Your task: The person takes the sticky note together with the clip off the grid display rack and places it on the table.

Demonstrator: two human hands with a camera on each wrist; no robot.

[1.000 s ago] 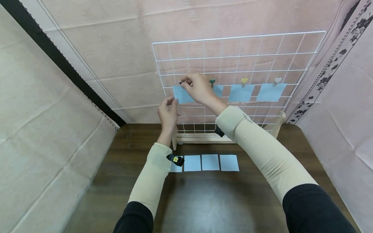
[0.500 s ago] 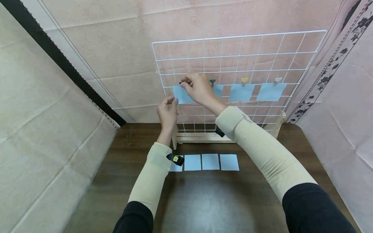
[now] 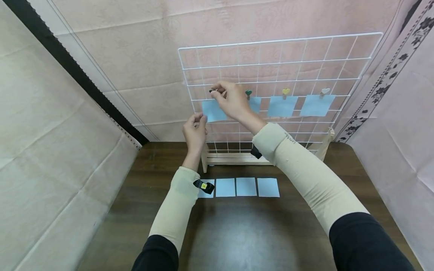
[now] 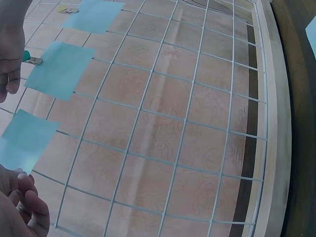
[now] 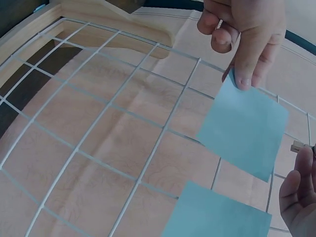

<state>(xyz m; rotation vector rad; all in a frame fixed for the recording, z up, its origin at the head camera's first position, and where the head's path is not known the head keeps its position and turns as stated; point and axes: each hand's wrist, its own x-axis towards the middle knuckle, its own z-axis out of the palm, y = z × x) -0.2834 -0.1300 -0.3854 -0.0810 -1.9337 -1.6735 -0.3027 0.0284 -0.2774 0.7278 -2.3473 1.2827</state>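
My left hand (image 3: 195, 132) pinches the lower left corner of a light blue paper square (image 3: 213, 110), held up against a white wire grid (image 3: 271, 67). Above that square, my right hand (image 3: 232, 101) holds a small wooden clothespin (image 5: 297, 146) with a dark end between thumb and fingers. In the right wrist view the clothespin's tip is close beside the paper's edge and seems apart from it. To the right hang more blue squares, under a green heart clip (image 3: 248, 92), a yellow heart clip (image 3: 286, 91) and a white heart clip (image 3: 325, 91). My right hand partly hides the nearest of these.
The grid stands in a wooden base (image 3: 237, 160) at the back of the dark brown table (image 3: 234, 233). Several pale blue squares (image 3: 246, 187) lie in a row before it; my left wrist partly covers the leftmost. Cloth walls (image 3: 61, 150) enclose the sides and back.
My right hand has risen slightly with the clothespin, above the paper's top edge. The left hand keeps its pinch on the corner. The head view has shifted a little.
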